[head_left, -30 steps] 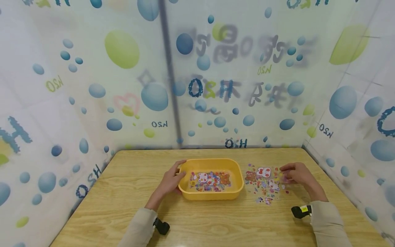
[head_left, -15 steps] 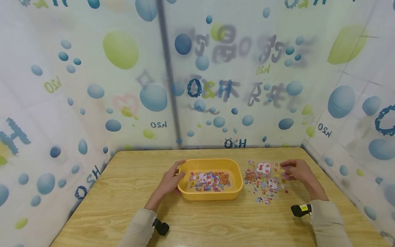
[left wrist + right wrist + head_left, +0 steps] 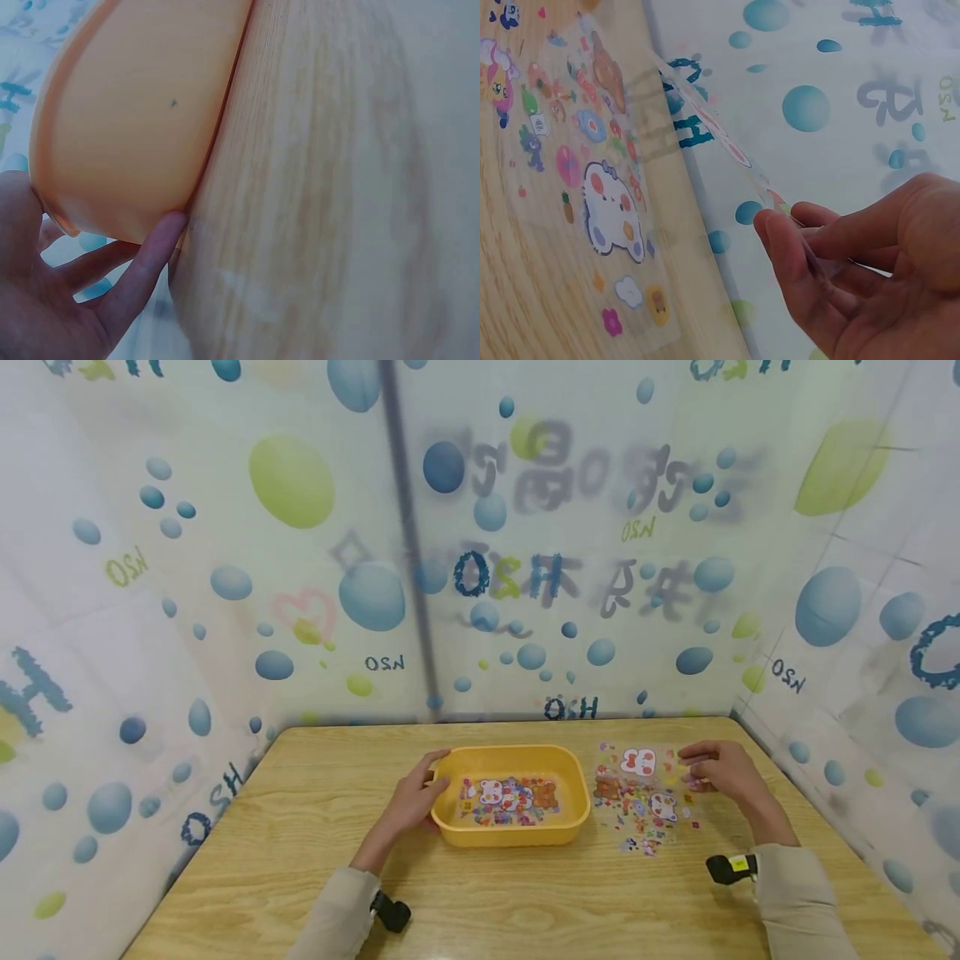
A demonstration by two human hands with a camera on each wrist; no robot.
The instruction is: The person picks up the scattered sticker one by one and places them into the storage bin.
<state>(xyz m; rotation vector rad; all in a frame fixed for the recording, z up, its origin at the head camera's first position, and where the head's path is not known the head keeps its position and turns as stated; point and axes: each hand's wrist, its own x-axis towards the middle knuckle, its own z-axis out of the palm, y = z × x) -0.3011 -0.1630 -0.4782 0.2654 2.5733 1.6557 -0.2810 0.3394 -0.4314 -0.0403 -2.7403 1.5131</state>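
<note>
A yellow plastic tub (image 3: 513, 837) with rounded corners stands on the table, a sticker sheet (image 3: 545, 794) printed with cartoon animals inside it. My left hand (image 3: 409, 799) holds the tub's left end, thumb over the rim and fingers against the outer wall, as the left wrist view shows too. To the tub's right, my right hand (image 3: 729, 776) pinches the edge of a clear sticker sheet (image 3: 712, 127) between thumb and fingers. That sheet is raised at an angle, seen nearly edge-on in the right wrist view. Under it, more clear sticker sheeting (image 3: 613, 214) lies flat on the table.
The wood-grain table (image 3: 495, 902) meets a patterned curtain (image 3: 517, 685) at its back edge, with further curtain panels along the left and right. Black wrist cameras (image 3: 392, 912) sit at both sleeve cuffs.
My right hand has risen slightly and moved back, lifting the pinched sticker sheet away from the sheeting beneath. My left hand and the tub keep their places.
</note>
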